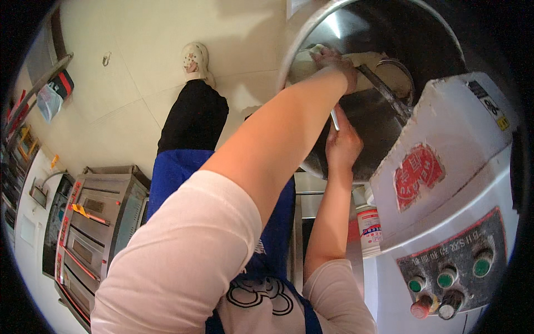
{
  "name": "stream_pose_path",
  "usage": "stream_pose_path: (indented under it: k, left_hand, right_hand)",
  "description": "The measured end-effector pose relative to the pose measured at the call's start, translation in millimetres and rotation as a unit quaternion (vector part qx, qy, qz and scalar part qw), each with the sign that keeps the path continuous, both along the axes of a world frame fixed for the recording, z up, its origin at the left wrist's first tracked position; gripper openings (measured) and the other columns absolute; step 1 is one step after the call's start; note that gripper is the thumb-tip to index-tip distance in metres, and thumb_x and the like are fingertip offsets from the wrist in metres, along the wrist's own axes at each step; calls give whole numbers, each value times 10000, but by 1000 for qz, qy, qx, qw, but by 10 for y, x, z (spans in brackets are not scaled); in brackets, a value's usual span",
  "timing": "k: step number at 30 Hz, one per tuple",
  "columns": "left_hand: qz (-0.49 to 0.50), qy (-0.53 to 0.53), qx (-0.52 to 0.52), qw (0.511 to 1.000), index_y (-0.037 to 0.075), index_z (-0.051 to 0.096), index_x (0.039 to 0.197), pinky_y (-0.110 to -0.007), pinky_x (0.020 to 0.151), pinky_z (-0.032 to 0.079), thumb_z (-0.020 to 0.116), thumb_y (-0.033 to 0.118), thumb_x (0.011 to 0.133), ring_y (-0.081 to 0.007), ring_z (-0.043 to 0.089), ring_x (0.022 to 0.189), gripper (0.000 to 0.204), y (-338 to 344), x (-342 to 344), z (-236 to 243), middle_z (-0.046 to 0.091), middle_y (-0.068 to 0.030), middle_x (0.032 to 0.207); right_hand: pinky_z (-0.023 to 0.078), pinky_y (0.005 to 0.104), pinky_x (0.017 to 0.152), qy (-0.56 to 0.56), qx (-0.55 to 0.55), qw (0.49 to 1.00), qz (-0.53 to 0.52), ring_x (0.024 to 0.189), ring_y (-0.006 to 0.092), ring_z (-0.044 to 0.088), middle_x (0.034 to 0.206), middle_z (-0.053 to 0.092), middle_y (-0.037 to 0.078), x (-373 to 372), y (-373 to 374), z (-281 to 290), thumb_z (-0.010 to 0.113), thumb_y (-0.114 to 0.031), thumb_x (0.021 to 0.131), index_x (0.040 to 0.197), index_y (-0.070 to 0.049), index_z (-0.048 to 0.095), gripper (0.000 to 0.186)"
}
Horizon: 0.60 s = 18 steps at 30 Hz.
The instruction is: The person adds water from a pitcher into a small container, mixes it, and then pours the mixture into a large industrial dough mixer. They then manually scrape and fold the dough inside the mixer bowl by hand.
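A large steel mixer bowl (pixel 289 61) stands at the upper right with pale dough (pixel 364 83) in it. My left arm reaches across into the bowl, and my left hand (pixel 336 64) is closed on a lump of the dough by the far left wall. Closer to me, my right hand (pixel 344 143) is inside the bowl with its fingers curled round a thin, shiny, pale strip, perhaps a scraper or blade (pixel 335 119); most of it is hidden by the hand and my left forearm. Beside my hands, a curved metal dough hook (pixel 409 75) and a straight bar (pixel 384 92) stand in the dough.
The mixer's white housing (pixel 411 172) rises on the right, with a dark control panel (pixel 456 267) of green, red and black knobs. A white tub (pixel 369 228) stands by its base. A steel deck oven (pixel 89 222) is at the left. My foot in a pale clog (pixel 196 61) rests on the tiled floor (pixel 128 61).
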<state>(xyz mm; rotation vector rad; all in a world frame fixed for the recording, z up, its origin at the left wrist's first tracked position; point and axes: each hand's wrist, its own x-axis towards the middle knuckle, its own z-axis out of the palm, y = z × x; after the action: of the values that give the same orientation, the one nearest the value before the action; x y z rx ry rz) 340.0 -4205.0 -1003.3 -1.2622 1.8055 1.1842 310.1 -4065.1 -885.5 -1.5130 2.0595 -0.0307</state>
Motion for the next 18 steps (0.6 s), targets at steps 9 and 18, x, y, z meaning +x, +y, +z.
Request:
stream_pose_path:
  k: [9,18]
  left_hand:
    - [-181,147,-212,949,165,609,1224,-501,1009,369,584,190,842,-287,422,1268,383,-281,82,364,553,-121,1288]
    - [-114,234,-172,950,27,511,1291,-432,1037,366,469,168,910,-308,462,1238,408,581,-256,-172,507,-152,1316]
  right_hand:
    - [507,406,896,23,-108,993,-48,1055,328,628,1166,629,182,-210,385,377,565,32,821,1217,-36,583,403]
    - [445,424,951,161,-81,983,-22,1136,360,554,1256,573,177,-687,54,14,467,-22,892,1288,-70,523,403]
